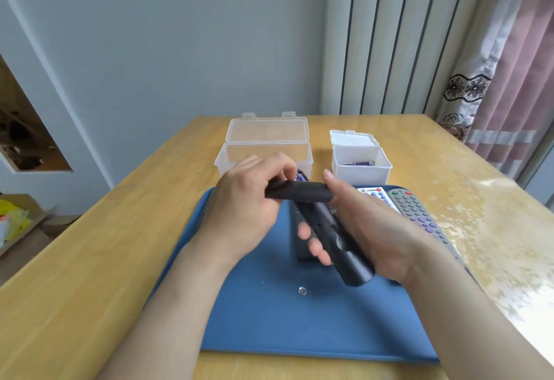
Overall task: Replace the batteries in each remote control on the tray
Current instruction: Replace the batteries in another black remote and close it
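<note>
Over the blue tray (269, 319) my right hand (368, 229) holds a black remote (338, 238), fingers curled under its body. My left hand (245, 199) grips the black battery cover (299, 193) crosswise above the remote's far end. A purple battery (301, 176) peeks out just behind my left fingers. Another black remote (301, 247) lies on the tray beneath my hands, mostly hidden. A white remote (377, 195) and a grey remote (419, 214) lie at the tray's right side.
A large clear plastic box (266, 151) stands open behind the tray. To its right, a smaller open box (361, 166) has batteries inside. A small round silver object (302, 291) lies on the tray. Curtains hang at the right.
</note>
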The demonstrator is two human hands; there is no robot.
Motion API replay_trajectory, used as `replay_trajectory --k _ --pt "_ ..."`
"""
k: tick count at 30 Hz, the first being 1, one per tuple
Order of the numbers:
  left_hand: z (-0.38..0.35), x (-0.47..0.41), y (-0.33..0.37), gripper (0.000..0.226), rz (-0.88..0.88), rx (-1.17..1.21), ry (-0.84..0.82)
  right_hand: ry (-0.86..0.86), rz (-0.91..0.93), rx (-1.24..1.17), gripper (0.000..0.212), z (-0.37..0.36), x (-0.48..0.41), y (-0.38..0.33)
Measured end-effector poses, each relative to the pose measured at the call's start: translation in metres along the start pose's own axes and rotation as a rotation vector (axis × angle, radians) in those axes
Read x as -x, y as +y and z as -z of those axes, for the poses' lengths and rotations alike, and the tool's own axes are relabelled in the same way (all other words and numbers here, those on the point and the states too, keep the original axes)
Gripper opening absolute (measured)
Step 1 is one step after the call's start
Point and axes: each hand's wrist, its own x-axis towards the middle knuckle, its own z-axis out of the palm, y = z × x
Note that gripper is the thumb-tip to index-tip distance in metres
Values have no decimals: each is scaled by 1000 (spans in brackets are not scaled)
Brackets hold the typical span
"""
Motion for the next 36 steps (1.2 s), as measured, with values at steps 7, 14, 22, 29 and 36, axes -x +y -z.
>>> replay_trajectory --k 7,14,22,29,36 --pt "4 3 -1 51 145 243 -243 94 228 46 11 0 -1 -2" --pt "10 0 1 28 404 682 -278 126 196 184 36 4 9 -10" --pt "8 2 -4 19 288 387 -361 5 -45 556 55 6 21 -15" --pt "7 2 -4 20 463 588 -448 -122 -47 362 42 15 22 -17" --pt "-6 -2 7 8 752 853 -111 153 452 -325 20 27 8 -17"
